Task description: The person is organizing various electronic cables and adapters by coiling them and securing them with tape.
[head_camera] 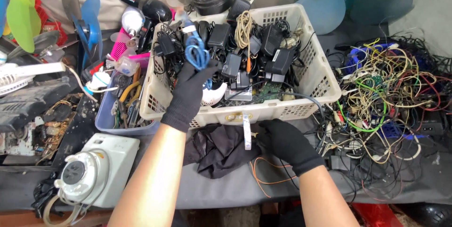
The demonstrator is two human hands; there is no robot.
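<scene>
Both forearms enter from the lower frame edge. Left hand [188,96], gloved black, is closed around a coiled blue cable [197,54] held upright over the basket [325,83] at frame centre. Right hand [282,140] rests curled on dark cloth [217,148] below the basket; nothing visibly gripped. Tangled wires [386,90] lie right.

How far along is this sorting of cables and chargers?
Done: the cream basket already holds many black power adapters. In hand: the left hand lifts a coiled blue cable over the basket, while the right hand rests on the table by a black cloth. Left: a big tangle of loose wires beside the basket.
</scene>
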